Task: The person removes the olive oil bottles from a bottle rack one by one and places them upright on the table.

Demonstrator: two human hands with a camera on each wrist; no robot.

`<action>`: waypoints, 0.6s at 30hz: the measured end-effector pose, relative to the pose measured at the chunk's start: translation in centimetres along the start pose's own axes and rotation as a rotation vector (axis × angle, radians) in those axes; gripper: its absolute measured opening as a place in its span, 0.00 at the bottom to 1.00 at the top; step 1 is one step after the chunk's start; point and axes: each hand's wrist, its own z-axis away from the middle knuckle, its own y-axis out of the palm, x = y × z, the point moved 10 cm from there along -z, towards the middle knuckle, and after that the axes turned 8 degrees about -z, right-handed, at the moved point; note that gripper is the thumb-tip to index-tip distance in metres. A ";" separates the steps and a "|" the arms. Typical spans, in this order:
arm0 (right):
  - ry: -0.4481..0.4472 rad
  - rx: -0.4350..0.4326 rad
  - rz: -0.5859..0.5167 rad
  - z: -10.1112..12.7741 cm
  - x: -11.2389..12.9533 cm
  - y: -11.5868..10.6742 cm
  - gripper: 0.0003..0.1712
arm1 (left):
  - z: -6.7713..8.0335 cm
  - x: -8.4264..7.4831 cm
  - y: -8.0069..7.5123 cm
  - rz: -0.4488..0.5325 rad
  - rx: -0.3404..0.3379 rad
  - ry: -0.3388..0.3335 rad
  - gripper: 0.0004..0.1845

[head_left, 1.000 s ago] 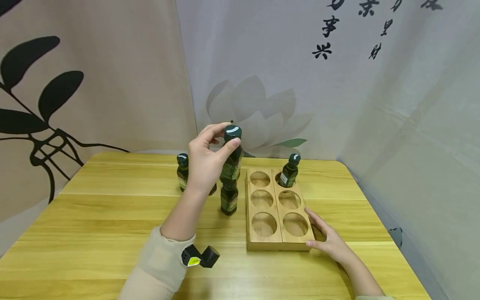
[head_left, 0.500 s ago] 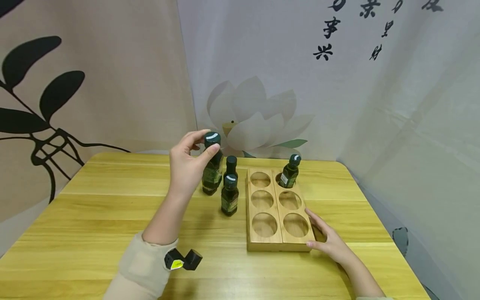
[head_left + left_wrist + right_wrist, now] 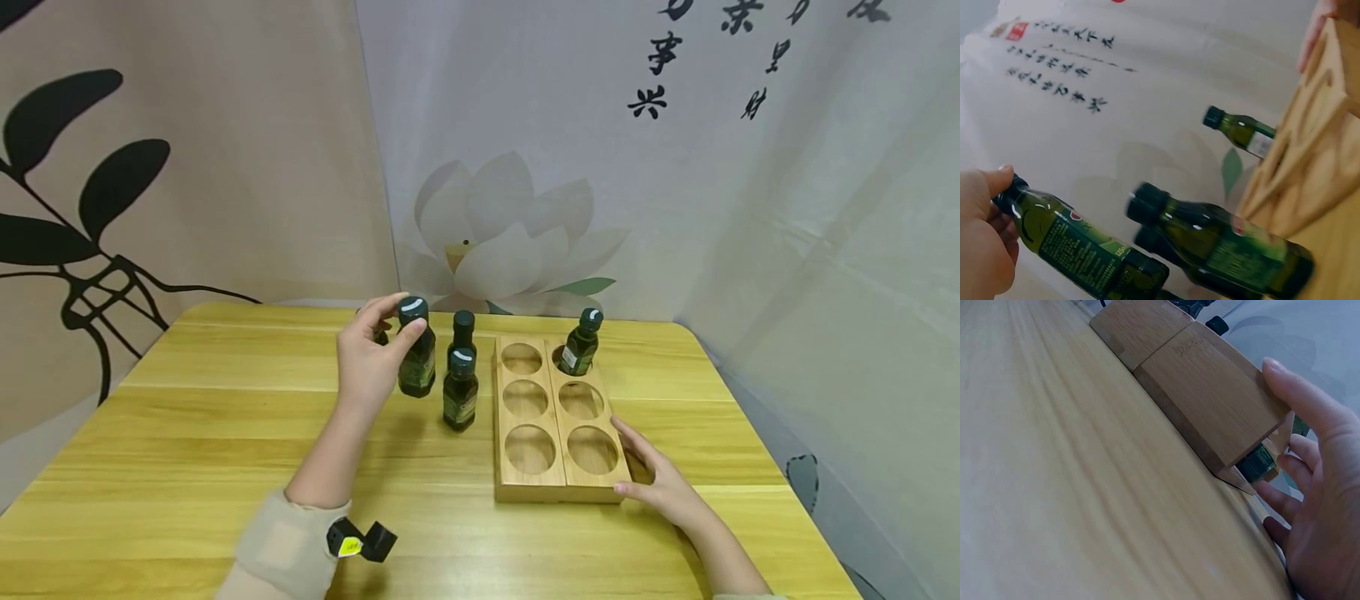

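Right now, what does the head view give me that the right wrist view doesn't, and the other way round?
Only the head view shows the left hand gripping a green bottle by its cap, two more bottles beside it, and the rack's six holes, one holding a bottle. Only the right wrist view shows the rack's plain side wall close up. Both show the right hand resting against the wooden rack on the table.

Head looks down; wrist views close, sharing the wooden rack [image 3: 558,467].
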 end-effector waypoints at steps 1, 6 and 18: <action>0.001 0.000 0.001 0.0 0.0 0.0 0.49 | 0.2 0.4 0.1 -0.007 -0.001 -0.002 0.18; 0.008 -0.003 0.009 0.0 0.0 0.0 0.49 | 1.0 2.1 0.4 -0.014 -0.005 -0.026 0.19; 0.009 0.002 -0.003 0.0 0.2 0.0 0.49 | 2.8 3.7 0.6 -0.057 0.011 -0.096 0.20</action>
